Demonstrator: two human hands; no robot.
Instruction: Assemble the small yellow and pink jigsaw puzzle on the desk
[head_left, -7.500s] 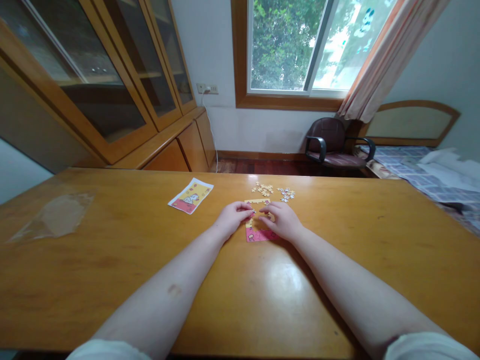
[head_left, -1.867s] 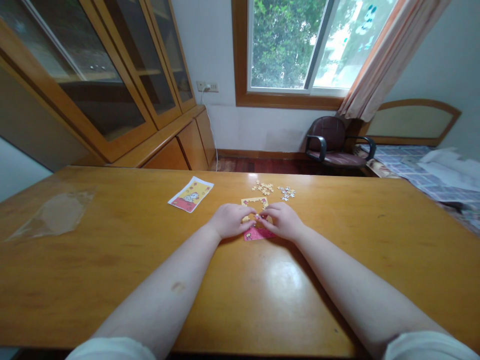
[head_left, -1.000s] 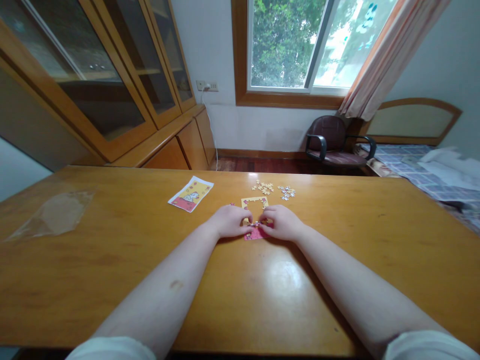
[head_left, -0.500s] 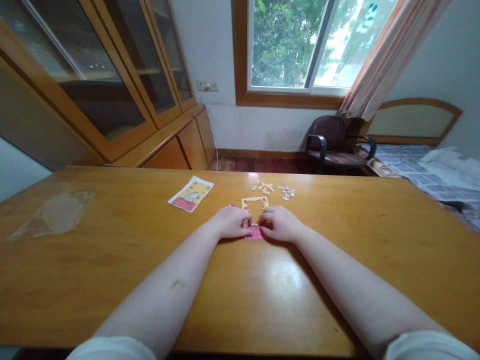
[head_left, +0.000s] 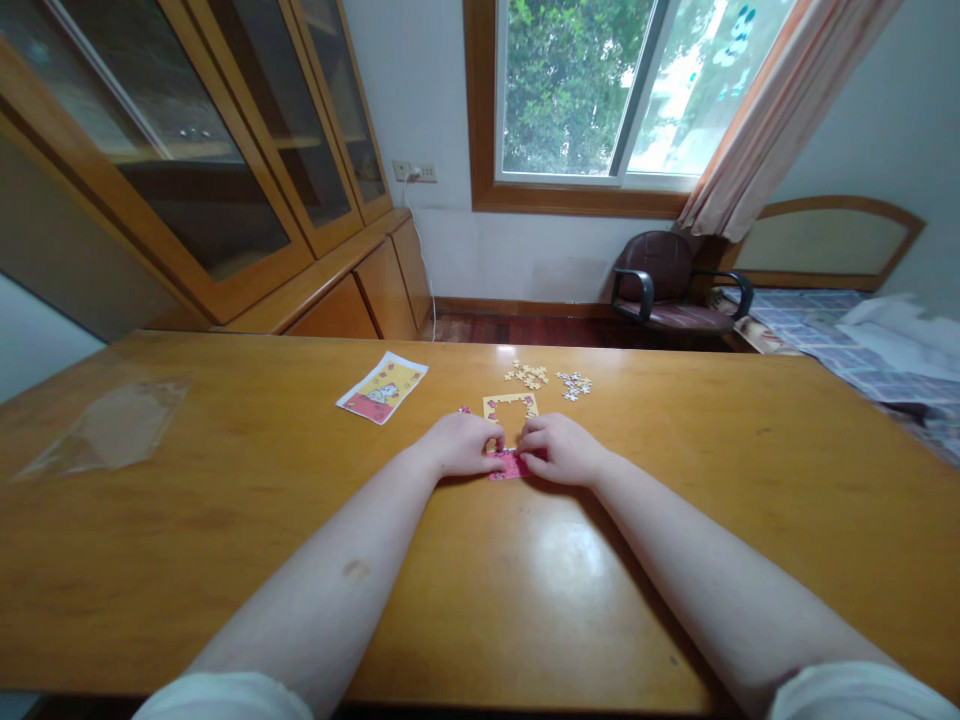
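A partly assembled jigsaw puzzle (head_left: pixel 510 465) lies flat on the table, with a yellow border at the top, pink pieces at the bottom and an open middle. My left hand (head_left: pixel 466 444) rests at its left side, fingers curled onto the pink part. From the right, my right hand (head_left: pixel 561 450) bends its fingers over the pink part's right side. Whether either hand pinches a loose piece is hidden by the fingers. A few pink puzzle pieces (head_left: pixel 465 410) show just beyond my left hand.
Beyond the puzzle lie a pile of yellowish pieces (head_left: pixel 527 376) and a pile of whitish pieces (head_left: pixel 575 386). A picture card (head_left: pixel 383 388) with a white animal is to the left. A clear plastic bag (head_left: pixel 112 425) lies at the far left of the wooden table (head_left: pixel 465 600).
My right hand has shifted very slightly, its fingers still on the pink part. My left hand stays in place, and the puzzle looks the same.
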